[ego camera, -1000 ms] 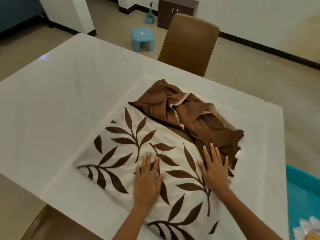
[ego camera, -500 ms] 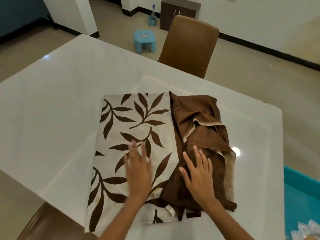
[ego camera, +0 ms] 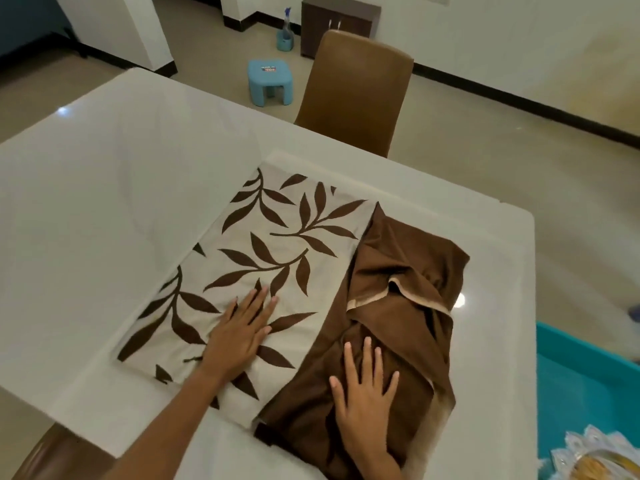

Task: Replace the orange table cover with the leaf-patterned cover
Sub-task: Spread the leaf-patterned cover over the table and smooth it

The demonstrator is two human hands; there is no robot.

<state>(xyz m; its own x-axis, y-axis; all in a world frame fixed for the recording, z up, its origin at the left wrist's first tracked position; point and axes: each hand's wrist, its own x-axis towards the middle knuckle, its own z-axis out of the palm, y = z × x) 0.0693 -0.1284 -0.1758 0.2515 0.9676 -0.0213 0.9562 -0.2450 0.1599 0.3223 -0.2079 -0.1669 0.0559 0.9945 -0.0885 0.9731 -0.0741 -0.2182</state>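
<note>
The folded leaf-patterned cover lies on the white surface near its front edge, with the left hand and right hand pressing flat on it, fingers straight and gripping nothing. It looks light, soft and limp, best pinched at a corner or hem. Its brown bunched part hides its inner layers, and no orange cover is in sight.

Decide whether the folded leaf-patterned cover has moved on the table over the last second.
Yes. The leaf-patterned cover has turned clockwise under both flat hands; its brown bundle, earlier toward the chair, now lies along the right side.
</note>
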